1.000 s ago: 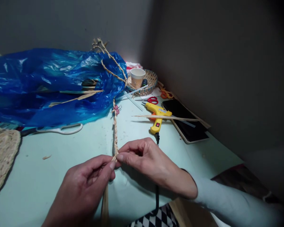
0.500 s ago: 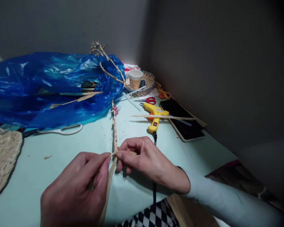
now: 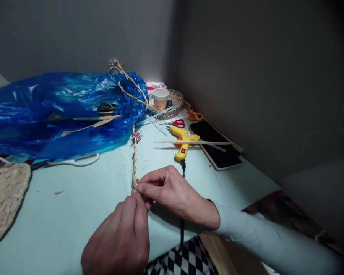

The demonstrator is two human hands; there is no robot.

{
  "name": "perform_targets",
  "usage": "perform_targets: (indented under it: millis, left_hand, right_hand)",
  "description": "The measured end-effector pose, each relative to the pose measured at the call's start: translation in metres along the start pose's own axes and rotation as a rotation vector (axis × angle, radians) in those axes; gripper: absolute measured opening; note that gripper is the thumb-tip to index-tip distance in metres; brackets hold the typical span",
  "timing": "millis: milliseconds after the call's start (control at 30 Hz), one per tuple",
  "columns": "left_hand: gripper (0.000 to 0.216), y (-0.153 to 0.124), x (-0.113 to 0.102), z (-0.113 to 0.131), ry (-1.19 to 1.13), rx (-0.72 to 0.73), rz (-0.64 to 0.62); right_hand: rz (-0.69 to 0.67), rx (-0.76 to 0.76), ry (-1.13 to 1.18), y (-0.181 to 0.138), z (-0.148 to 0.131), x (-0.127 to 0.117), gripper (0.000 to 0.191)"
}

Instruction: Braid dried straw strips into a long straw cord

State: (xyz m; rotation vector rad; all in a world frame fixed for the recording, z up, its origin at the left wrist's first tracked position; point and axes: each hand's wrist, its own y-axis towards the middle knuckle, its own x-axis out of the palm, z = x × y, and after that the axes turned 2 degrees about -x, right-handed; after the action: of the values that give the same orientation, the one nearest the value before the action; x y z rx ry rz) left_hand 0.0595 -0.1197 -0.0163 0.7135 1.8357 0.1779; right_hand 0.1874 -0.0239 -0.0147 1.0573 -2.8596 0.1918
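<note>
A thin braid of pale dried plant fibre [image 3: 135, 156] runs down the table from the blue plastic bag toward me. My right hand [image 3: 167, 191] pinches its near end between thumb and index finger. Just below, my left hand [image 3: 120, 233] is closed with its back turned to me, fingertips at the same end of the braid. The loose strands it grips are hidden behind the hand. Near the bag, a pink binder clip [image 3: 137, 136] sits against the braid.
The blue plastic bag [image 3: 60, 114] covers the back left. A woven fibre piece [image 3: 8, 198] and white-handled scissors [image 3: 83, 160] lie left. On the right are a yellow glue gun [image 3: 182, 139], red-handled scissors [image 3: 178, 123], a dark tablet [image 3: 218, 149] and a basket [image 3: 177, 100] holding a paper cup [image 3: 160, 100].
My left hand has turned over and moved right, up against the right hand. The long loose strand beside it has gone out of sight. The view has shifted slightly.
</note>
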Motion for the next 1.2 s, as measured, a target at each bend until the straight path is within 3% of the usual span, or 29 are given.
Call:
perform_targets:
  millis: [167,333,433,600,667,733,800,867,967,1100,1200]
  left_hand:
    - [0.033,-0.016,0.012,0.007,-0.124,-0.093,-0.013]
    - [0.038,-0.024,0.020,-0.007,-0.233,0.032,0.050]
    - [0.043,-0.023,0.016,-0.015,-0.342,-0.040,0.033]
    - [0.030,-0.020,0.011,-0.033,-0.769,-0.349,-0.085]
    - [0.025,-0.013,0.011,-0.041,-0.976,-0.540,-0.141]
    - [0.025,-0.001,0.012,-0.046,-1.209,-0.782,-0.298]
    - [0.031,0.011,0.014,-0.046,-1.549,-0.889,-0.488]
    - [0.030,0.019,0.017,-0.044,-1.774,-0.923,-0.574]
    - [0.036,0.020,0.020,-0.044,-1.906,-0.960,-0.658]
    - [0.049,0.018,0.016,-0.053,-1.841,-0.978,-0.739]
    - [0.047,0.021,0.012,-0.060,-1.740,-0.896,-0.722]
  right_hand:
    - [0.000,0.017,0.024,-0.001,0.001,0.000,0.019]
    - [0.019,0.088,0.078,0.001,-0.005,-0.001,0.013]
    - [0.029,0.093,0.086,0.001,-0.009,-0.003,0.010]
    - [0.036,0.133,0.151,-0.002,-0.008,-0.003,0.008]
    - [0.039,0.133,0.191,-0.003,-0.007,-0.002,0.012]
    - [0.018,0.116,0.201,-0.003,-0.007,-0.001,0.016]
    - [-0.017,0.074,0.152,-0.003,-0.009,-0.002,0.016]
    - [-0.047,0.015,0.049,-0.004,-0.010,-0.003,0.018]
    - [-0.070,-0.068,-0.089,-0.005,-0.011,-0.006,0.023]
    - [-0.108,-0.134,-0.154,-0.006,-0.007,-0.007,0.027]
    - [-0.109,-0.142,-0.189,-0.007,-0.004,-0.008,0.028]
